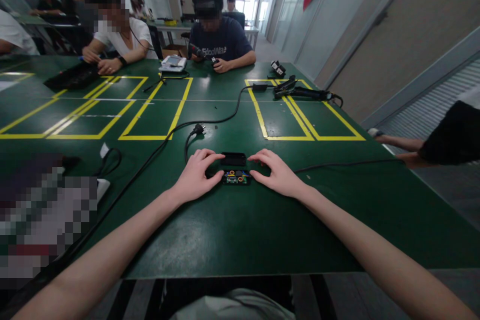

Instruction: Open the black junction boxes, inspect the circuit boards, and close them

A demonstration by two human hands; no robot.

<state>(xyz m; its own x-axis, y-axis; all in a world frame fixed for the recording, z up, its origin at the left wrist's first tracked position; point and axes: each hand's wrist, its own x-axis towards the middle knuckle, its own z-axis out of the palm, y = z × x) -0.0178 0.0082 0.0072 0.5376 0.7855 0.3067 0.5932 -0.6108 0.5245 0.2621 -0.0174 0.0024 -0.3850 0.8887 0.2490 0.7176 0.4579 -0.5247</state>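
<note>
An opened black power adapter (pixel 236 180) lies in front of me, its circuit board with yellow-ringed parts and blue wire facing up. Just beyond it sits its black cover (pixel 233 159), hollow side up. My left hand (pixel 197 172) is at their left ends, thumb at the board half and fingertips by the cover. At the right ends, my right hand (pixel 275 172) mirrors it. Both hands have thumb and fingers apart; whether the tips press on the parts I cannot tell. A black cord with a plug (pixel 198 129) disappears behind my left hand.
A long cable (pixel 150 152) crosses the green table (pixel 232 230), which has yellow tape outlines. Black tools (pixel 300 92) lie at the far right. A co-worker (pixel 221 42) sits opposite with a small device; another person (pixel 120 40) works at the left. Blurred items (pixel 48 205) lie near left.
</note>
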